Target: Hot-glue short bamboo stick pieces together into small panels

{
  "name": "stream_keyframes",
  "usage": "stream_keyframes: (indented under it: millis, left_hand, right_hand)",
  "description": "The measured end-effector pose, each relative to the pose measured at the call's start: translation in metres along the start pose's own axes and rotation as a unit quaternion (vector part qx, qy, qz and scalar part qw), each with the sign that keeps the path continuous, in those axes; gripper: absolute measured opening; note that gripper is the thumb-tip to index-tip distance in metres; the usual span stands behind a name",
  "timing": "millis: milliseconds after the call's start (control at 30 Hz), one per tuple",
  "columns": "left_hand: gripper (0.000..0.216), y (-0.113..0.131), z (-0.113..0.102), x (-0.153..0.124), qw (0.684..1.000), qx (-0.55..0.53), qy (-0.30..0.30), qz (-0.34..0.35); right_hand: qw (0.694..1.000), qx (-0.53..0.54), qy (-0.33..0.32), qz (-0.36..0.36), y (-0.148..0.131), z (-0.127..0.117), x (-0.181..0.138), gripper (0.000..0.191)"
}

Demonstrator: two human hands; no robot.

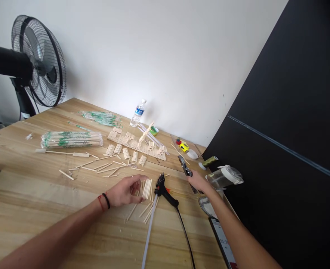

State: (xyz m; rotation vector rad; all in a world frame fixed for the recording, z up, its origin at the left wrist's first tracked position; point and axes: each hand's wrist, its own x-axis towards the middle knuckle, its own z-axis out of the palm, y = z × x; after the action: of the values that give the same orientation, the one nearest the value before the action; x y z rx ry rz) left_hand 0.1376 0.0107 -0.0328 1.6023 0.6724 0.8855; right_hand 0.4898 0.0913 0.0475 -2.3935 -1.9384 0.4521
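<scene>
The left hand (pixel 124 191) pinches a small stick panel (pixel 147 189) endwise between thumb and fingers, presumably keeping its face clear, just beside the glue gun (pixel 165 191) lying within reach, while the right hand (pixel 199 182) grips what look like pliers (pixel 184 164) by the handles.

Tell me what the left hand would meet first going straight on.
Beyond the stick panel in the left hand, likely the black glue gun, though depth is hard to judge.
</scene>
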Motion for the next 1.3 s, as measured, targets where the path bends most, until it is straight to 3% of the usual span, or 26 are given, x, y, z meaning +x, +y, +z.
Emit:
stream_keyframes:
  millis: [100, 267, 333, 467, 567, 800, 1100, 1300]
  left_hand:
    - [0.068, 0.004, 0.003, -0.001, 0.998, -0.056, -0.005, 0.0]
    - [0.076, 0.019, 0.011, -0.005, 0.987, -0.158, -0.038, 0.008]
    - [0.076, 0.024, 0.016, -0.008, 0.974, -0.211, -0.076, -0.002]
    - [0.076, 0.031, 0.026, -0.014, 0.948, -0.282, -0.143, -0.027]
    - [0.074, 0.033, 0.031, -0.017, 0.938, -0.302, -0.165, -0.039]
    - [0.074, 0.026, 0.037, -0.019, 0.921, -0.337, -0.189, -0.051]
    - [0.076, 0.024, 0.038, -0.02, 0.918, -0.332, -0.201, -0.082]
    - [0.065, 0.032, 0.035, -0.019, 0.922, -0.317, -0.194, -0.105]
  right_hand:
    - [0.996, 0.052, 0.011, -0.069, -0.003, -0.012, -0.035, 0.025]
    - [0.967, 0.143, -0.006, -0.21, -0.018, -0.016, -0.117, 0.044]
    - [0.943, 0.192, 0.016, -0.272, -0.024, -0.011, -0.146, 0.037]
    - [0.922, 0.172, 0.106, -0.329, -0.032, 0.008, -0.181, 0.014]
    - [0.904, 0.17, 0.139, -0.368, -0.034, 0.023, -0.19, 0.018]
    - [0.894, 0.16, 0.136, -0.396, -0.035, 0.048, -0.183, 0.037]
    - [0.886, 0.128, 0.148, -0.42, -0.036, 0.046, -0.174, 0.042]
    - [0.889, 0.105, 0.132, -0.425, -0.036, 0.045, -0.17, 0.031]
